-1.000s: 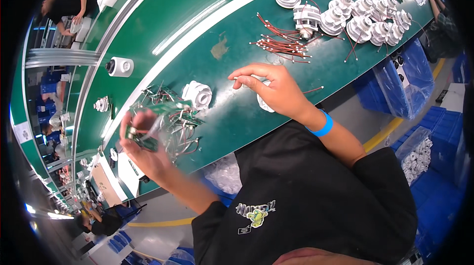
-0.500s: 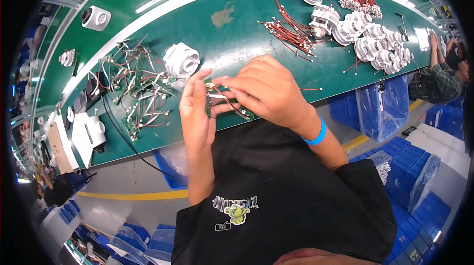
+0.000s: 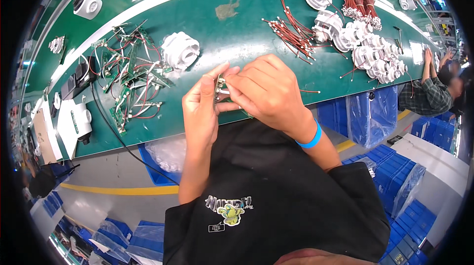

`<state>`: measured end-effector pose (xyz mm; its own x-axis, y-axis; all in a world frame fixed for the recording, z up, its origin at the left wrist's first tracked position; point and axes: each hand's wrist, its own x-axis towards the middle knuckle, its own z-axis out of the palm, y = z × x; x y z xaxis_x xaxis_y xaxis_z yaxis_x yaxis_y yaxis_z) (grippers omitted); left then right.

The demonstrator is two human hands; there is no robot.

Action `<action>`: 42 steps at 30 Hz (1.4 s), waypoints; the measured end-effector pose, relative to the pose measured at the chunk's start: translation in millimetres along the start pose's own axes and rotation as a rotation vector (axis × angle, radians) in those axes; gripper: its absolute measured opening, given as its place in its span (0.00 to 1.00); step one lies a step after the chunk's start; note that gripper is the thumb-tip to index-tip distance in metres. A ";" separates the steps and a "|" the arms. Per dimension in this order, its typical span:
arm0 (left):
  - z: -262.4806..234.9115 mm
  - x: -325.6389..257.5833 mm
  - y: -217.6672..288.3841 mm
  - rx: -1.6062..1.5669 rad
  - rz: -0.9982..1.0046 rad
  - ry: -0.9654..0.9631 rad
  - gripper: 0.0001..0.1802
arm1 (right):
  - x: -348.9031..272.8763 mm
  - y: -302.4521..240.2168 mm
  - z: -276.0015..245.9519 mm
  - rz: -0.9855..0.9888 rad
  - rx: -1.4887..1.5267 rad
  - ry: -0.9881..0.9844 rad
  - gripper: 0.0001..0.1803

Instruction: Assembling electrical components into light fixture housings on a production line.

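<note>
A small green circuit board (image 3: pixel 217 87) stands on edge between my hands, above the table's near edge. My left hand (image 3: pixel 198 109) grips it between thumb and fingers. My right hand (image 3: pixel 269 92), with a blue band on its wrist, is closed in a pinch at the board's upper part. Whatever lies between those right fingertips is hidden. Left of my hands spreads a loose pile of green circuit boards (image 3: pixel 131 70) with red, black and white wires. A white round plastic housing (image 3: pixel 180 51) sits just beyond my left hand.
Loose red-black wires (image 3: pixel 291 35) lie at the far right of centre, beside several white housings (image 3: pixel 365 50) and tied wire bundles (image 3: pixel 358 3). A black cable (image 3: pixel 116 136) runs over the left table edge. Blue crates (image 3: pixel 373 117) stand below the table; another person (image 3: pixel 432 92) sits far right.
My right fingertips have moved in closer to the board, and the board is turned more edge-on. The red wire that showed between my hands is now mostly hidden. The whole view has shifted slightly.
</note>
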<state>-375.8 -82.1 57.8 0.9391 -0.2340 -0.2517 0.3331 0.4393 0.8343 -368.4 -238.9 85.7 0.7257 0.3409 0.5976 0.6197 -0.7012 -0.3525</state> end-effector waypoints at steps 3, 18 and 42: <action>6.1 -3.4 5.1 0.027 0.020 0.007 0.32 | -0.1 1.4 1.1 -0.028 0.022 0.006 0.10; 21.3 -14.6 2.8 0.383 0.153 0.037 0.34 | -7.2 -2.8 2.4 -0.033 0.059 -0.007 0.11; -0.5 -0.1 0.3 -0.312 -0.265 0.026 0.33 | -131.2 42.6 -77.6 1.114 1.011 0.248 0.15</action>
<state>-375.7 -81.5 57.9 0.8179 -0.3540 -0.4537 0.5696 0.6101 0.5508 -460.4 -362.1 48.2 0.9434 -0.2380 -0.2310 -0.1787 0.2221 -0.9585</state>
